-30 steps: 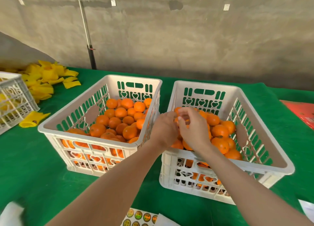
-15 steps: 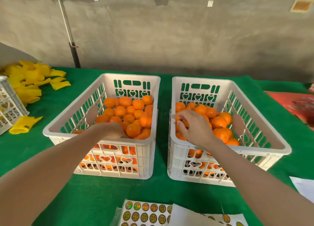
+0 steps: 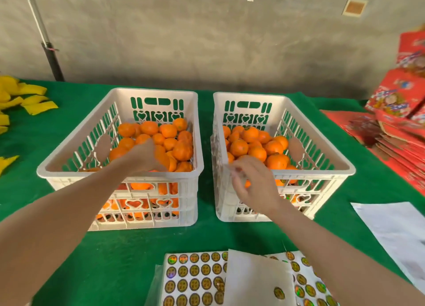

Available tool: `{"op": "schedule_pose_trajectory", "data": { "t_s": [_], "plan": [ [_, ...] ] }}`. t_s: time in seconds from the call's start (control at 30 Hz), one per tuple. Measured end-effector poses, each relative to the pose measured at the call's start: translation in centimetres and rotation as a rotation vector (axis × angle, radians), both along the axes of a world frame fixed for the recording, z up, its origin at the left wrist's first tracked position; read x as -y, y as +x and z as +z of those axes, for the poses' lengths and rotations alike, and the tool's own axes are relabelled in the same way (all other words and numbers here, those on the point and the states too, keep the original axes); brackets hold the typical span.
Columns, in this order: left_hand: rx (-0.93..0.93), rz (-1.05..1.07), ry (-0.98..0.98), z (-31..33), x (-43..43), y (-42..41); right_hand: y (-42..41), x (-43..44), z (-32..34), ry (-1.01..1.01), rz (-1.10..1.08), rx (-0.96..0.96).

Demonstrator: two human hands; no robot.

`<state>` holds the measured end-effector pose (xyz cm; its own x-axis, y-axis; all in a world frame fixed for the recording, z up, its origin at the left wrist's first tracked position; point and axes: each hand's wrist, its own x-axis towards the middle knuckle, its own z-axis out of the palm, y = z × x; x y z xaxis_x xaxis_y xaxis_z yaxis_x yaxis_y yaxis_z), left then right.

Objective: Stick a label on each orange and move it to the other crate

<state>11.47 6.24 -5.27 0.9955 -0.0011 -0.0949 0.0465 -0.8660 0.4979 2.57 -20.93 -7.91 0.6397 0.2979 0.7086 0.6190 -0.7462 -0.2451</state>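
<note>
Two white slotted crates stand side by side on the green cloth. Both the left crate (image 3: 119,170) and the right crate (image 3: 322,170) hold several oranges. My left hand (image 3: 145,155) is inside the left crate, its blurred fingers curled down over an orange (image 3: 169,162) near the front. My right hand (image 3: 253,184) hovers over the near rim of the right crate with loosely curled fingers and holds nothing. Some oranges in the right crate (image 3: 239,147) carry a small round label. A sheet of round labels (image 3: 195,278) lies at the near edge.
A white backing paper (image 3: 257,280) covers part of the label sheets. Another white sheet (image 3: 395,232) lies at the right. Red printed boxes (image 3: 400,112) are stacked at far right, and yellow foam nets (image 3: 30,99) lie at far left. A grey wall runs behind the table.
My left hand has gone from the right crate into the left crate, onto the oranges. My right hand has drawn back from the right crate's oranges to its near rim.
</note>
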Motion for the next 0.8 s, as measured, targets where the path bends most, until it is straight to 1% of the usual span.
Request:
{"op": "schedule_pose_trajectory", "data": {
  "t_s": [0.03, 0.07, 0.13, 0.17, 0.2, 0.23, 0.27, 0.33, 0.4, 0.47, 0.57, 0.63, 0.73, 0.8],
  "plan": [
    [-0.004, 0.028, -0.093, -0.1, -0.1, -0.1, -1.4, 0.0, -1.3, -0.015, 0.024, -0.144],
    [0.026, 0.072, -0.228, -0.1, -0.2, -0.2, -2.4, 0.3, -2.7, -0.056, 0.026, -0.340],
    [0.155, 0.134, -0.393, 0.5, -0.3, -1.1, -3.9, 1.7, -5.4, -0.229, -0.021, -0.772],
    [0.210, 0.154, -0.474, 1.0, -0.1, -1.8, -4.3, 2.4, -6.6, -0.336, -0.069, -0.954],
    [0.256, 0.160, -0.533, 1.6, 0.2, -2.6, -4.6, 3.1, -7.6, -0.415, -0.121, -1.108],
    [0.270, 0.142, -0.619, 2.1, 0.7, -3.4, -4.9, 3.6, -8.3, -0.470, -0.161, -1.221],
    [0.268, 0.105, -0.730, 2.7, 1.2, -4.5, -5.0, 3.8, -8.7, -0.507, -0.191, -1.294],
    [0.188, -0.004, -0.917, 3.7, 2.4, -6.8, -5.3, 4.0, -9.4, -0.553, -0.217, -1.364],
    [0.108, -0.074, -1.023, 4.1, 3.7, -8.6, -5.6, 3.9, -9.5, -0.555, -0.207, -1.377],
    [0.044, -0.125, -1.082, 3.8, 5.0, -10.2, -5.9, 3.8, -9.4, -0.498, -0.178, -1.361],
    [-0.078, -0.220, -1.069, 2.1, 7.1, -12.4, -6.0, 3.6, -8.6, -0.374, -0.133, -1.299],
    [-0.198, -0.257, -1.054, 0.1, 8.5, -13.8, -5.7, 3.4, -7.4, -0.316, -0.099, -1.250],
    [-0.377, -0.209, -1.014, -3.4, 9.7, -15.4, -5.2, 3.2, -5.7, -0.108, 0.001, -1.185],
    [-0.495, -0.149, -1.014, -5.6, 9.8, -16.0, -4.8, 3.1, -5.0, -0.033, 0.077, -1.107]
  ]
}}
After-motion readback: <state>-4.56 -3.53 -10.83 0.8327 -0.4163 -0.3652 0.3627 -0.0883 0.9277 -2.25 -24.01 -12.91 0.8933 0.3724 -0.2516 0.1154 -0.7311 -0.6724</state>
